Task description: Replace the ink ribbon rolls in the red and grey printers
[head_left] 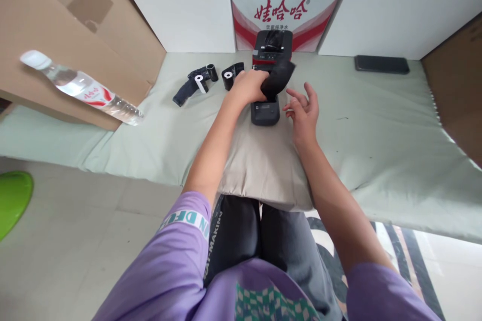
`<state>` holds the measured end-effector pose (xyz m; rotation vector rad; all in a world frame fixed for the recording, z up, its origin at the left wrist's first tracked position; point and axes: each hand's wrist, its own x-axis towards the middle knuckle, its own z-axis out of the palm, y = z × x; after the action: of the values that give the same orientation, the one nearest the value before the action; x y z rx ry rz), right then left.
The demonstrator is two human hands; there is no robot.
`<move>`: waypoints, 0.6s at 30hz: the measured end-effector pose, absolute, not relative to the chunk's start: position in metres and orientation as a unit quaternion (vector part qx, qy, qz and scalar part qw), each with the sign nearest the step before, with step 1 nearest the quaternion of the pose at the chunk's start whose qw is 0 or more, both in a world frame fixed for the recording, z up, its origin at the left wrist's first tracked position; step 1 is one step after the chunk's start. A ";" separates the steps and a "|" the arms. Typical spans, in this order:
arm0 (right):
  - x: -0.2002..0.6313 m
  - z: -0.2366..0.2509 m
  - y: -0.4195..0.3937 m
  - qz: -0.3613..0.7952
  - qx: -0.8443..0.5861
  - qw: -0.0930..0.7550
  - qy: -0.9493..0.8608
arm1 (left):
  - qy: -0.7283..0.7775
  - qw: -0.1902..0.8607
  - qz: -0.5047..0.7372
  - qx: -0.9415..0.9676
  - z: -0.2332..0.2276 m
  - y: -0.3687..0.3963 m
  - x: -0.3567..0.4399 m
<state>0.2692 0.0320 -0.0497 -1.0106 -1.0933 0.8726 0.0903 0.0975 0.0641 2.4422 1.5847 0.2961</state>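
1. Left hand [248, 86] is clenched around a wide strip of black film or ribbon [278, 79], which curls up out of its grip toward 1 o'clock.
2. Right hand [303, 110] is released, fingers spread, hovering just beside the small black rectangular device [265, 111], at its 3 o'clock. It touches nothing that can be made out.
3. The device lies at the 12 o'clock end of a beige cushion [263, 170] on the pale green mattress [376, 125].
4. Handling, as judged: the strip looks thin, light and limp, likely to crease or slip; best pinched flat near its free end. The device looks rigid and light; grip by its long sides.
5. Count: one strip in hand; one small device; one larger black printer with red trim [271, 45] at 12 o'clock; two white-cored rolls [199, 81] [228, 76] at 10 o'clock; one clear plastic bottle [81, 87]; one dark phone [381, 64] at 2 o'clock.
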 end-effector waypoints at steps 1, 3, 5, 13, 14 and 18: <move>0.269 -0.050 0.032 0.384 -0.444 0.651 -0.481 | 0.538 0.113 0.103 0.829 0.061 0.100 0.090; 0.269 -0.050 0.032 0.384 -0.444 0.652 -0.480 | 0.531 0.137 0.116 0.828 0.055 0.105 0.089; 0.269 -0.051 0.032 0.383 -0.446 0.653 -0.478 | 0.515 0.167 0.135 0.830 0.052 0.108 0.087; 0.269 -0.054 0.034 0.379 -0.448 0.649 -0.485 | 0.500 0.188 0.179 0.826 0.049 0.115 0.078; 0.269 -0.054 0.034 0.379 -0.447 0.649 -0.485 | 0.501 0.187 0.179 0.826 0.049 0.115 0.078; 0.270 -0.055 0.035 0.379 -0.446 0.646 -0.490 | 0.520 0.176 0.149 0.822 0.052 0.111 0.083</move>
<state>0.2705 0.0354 -0.0552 -1.0151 -1.1141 0.8635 0.0830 0.1114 0.0523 2.3287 1.4728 0.4218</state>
